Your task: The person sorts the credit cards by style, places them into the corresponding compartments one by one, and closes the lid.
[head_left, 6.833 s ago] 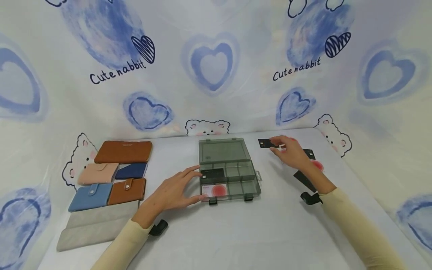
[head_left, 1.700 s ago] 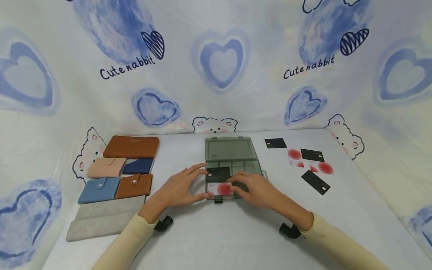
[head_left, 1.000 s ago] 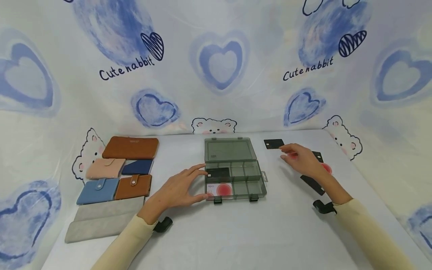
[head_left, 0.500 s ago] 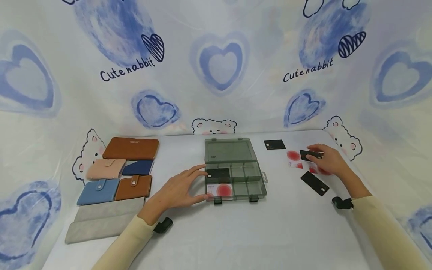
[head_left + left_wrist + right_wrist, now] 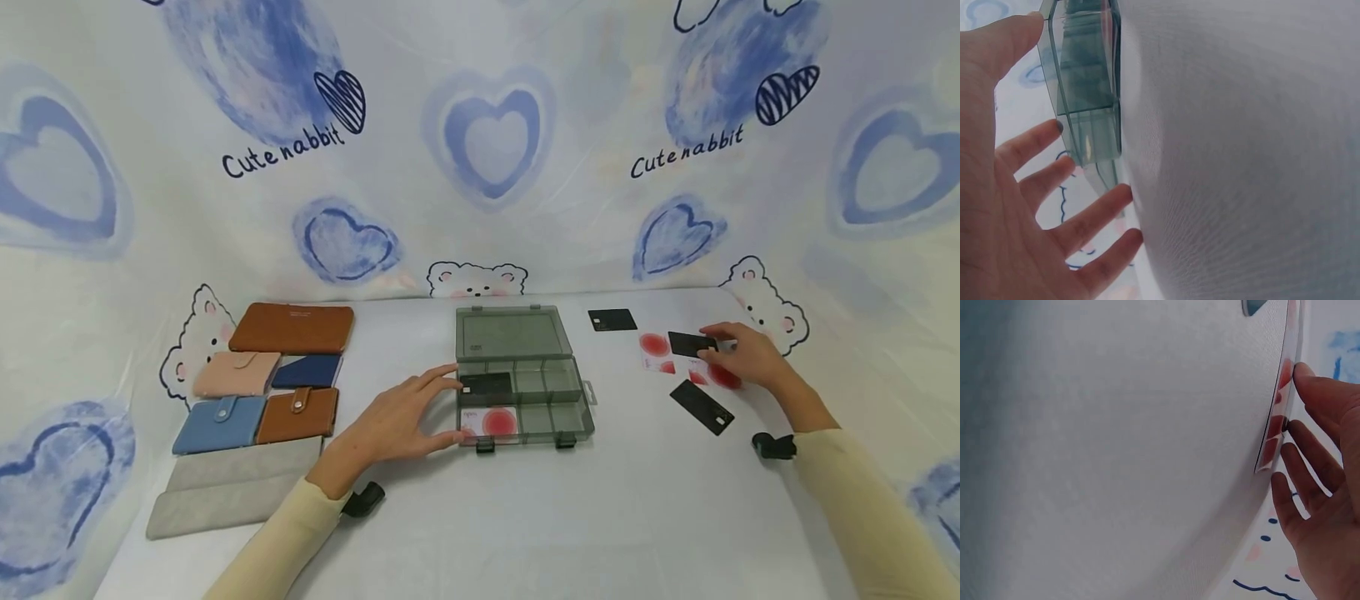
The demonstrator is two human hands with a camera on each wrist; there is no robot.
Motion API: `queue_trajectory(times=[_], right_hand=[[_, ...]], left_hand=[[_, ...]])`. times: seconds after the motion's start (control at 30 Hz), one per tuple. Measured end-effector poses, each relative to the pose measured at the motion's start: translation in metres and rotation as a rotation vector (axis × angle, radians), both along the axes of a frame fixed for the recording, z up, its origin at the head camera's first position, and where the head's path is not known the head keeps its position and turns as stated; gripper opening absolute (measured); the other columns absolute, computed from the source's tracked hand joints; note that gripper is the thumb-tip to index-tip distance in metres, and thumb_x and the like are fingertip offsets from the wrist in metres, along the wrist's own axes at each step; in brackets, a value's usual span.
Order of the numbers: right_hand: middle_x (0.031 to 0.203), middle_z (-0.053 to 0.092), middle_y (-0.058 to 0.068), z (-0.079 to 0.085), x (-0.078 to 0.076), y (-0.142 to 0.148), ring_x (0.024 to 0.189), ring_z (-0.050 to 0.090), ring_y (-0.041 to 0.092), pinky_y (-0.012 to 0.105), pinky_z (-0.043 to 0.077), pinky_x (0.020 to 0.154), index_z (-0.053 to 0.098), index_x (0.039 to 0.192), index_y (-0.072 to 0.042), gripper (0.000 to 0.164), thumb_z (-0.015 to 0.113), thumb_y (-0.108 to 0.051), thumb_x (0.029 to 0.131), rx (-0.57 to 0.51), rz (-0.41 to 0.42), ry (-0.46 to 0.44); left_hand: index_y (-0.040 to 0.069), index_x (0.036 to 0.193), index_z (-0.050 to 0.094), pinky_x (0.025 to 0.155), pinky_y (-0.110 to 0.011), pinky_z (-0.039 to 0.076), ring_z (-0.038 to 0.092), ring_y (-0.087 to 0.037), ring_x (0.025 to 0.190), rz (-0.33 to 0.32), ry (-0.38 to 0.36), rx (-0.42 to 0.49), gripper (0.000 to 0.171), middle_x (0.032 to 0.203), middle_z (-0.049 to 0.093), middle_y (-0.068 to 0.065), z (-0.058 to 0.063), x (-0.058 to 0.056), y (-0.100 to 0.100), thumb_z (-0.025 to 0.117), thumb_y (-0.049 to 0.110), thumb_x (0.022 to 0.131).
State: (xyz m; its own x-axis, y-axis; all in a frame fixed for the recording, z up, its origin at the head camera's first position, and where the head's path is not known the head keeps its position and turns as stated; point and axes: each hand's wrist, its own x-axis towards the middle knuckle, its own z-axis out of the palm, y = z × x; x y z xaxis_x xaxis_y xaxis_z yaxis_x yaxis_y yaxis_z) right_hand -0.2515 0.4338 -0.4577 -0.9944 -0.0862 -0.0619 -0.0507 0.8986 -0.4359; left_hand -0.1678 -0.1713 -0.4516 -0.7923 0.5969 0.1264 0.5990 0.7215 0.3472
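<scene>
My left hand (image 5: 390,421) touches the left side of a green see-through compartment box (image 5: 551,421), fingers spread. In the left wrist view, the thumb (image 5: 1019,31) and index fingertip meet the box wall. The box's lid stands folded back. In its left compartments lie a black bank card (image 5: 487,389) at the back and a white-and-red card (image 5: 491,422) in front. My right hand (image 5: 750,358) pinches the right end of another black bank card (image 5: 686,343), thumb and index finger at its edges. That card overlaps a white-and-red card (image 5: 657,353) and another white-and-red card (image 5: 720,375).
Black cards lie behind (image 5: 612,319) and in front (image 5: 702,407) of the right-hand pile. At left sit a long brown wallet (image 5: 292,327), pink wallet (image 5: 236,372), navy card holder (image 5: 307,372), blue wallet (image 5: 220,423), brown snap wallet (image 5: 297,415) and grey folded case (image 5: 232,492).
My right hand has gone from the box to the cards on the right, then shifted slightly further right at the black card. My left hand stays at the box.
</scene>
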Motion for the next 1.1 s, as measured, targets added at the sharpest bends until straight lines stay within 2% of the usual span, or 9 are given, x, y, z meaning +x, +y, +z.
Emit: queue_trajectory(times=[0.2, 0.47, 0.87, 1.1], right_hand=[[0.144, 0.042, 0.036, 0.003, -0.006, -0.003, 0.128, 0.038, 0.057, 0.072, 0.036, 0.1, 0.05, 0.144, 0.0, 0.063, 0.065, -0.041, 0.098, 0.004, -0.014, -0.003], [0.142, 0.044, 0.035, 0.008, -0.008, 0.005, 0.128, 0.038, 0.056, 0.072, 0.037, 0.1, 0.047, 0.144, 0.003, 0.066, 0.071, -0.034, 0.095, 0.023, 0.06, -0.02], [0.136, 0.047, 0.039, 0.004, -0.014, 0.017, 0.124, 0.041, 0.056, 0.074, 0.036, 0.099, 0.052, 0.139, 0.004, 0.064, 0.074, -0.035, 0.093, 0.019, 0.091, -0.042], [0.135, 0.044, 0.04, 0.001, -0.014, 0.02, 0.123, 0.039, 0.057, 0.073, 0.036, 0.099, 0.051, 0.138, 0.005, 0.067, 0.074, -0.038, 0.093, 0.013, 0.075, -0.06]], left_hand=[[0.03, 0.145, 0.052, 0.095, -0.052, 0.051, 0.049, -0.025, 0.136, 0.012, 0.002, -0.001, 0.072, 0.163, 0.031, 0.007, 0.002, -0.001, 0.0, 0.06, 0.073, 0.088], [0.03, 0.146, 0.052, 0.095, -0.053, 0.051, 0.049, -0.025, 0.136, 0.005, 0.0, 0.009, 0.073, 0.164, 0.031, 0.007, 0.001, -0.002, 0.0, 0.059, 0.073, 0.087], [0.03, 0.146, 0.052, 0.094, -0.052, 0.051, 0.049, -0.024, 0.136, -0.004, 0.001, 0.003, 0.074, 0.164, 0.031, 0.006, 0.0, -0.003, 0.0, 0.058, 0.075, 0.087], [0.031, 0.146, 0.052, 0.093, -0.052, 0.051, 0.05, -0.025, 0.135, 0.005, -0.007, -0.002, 0.074, 0.164, 0.031, 0.007, 0.0, 0.0, 0.0, 0.058, 0.075, 0.087]])
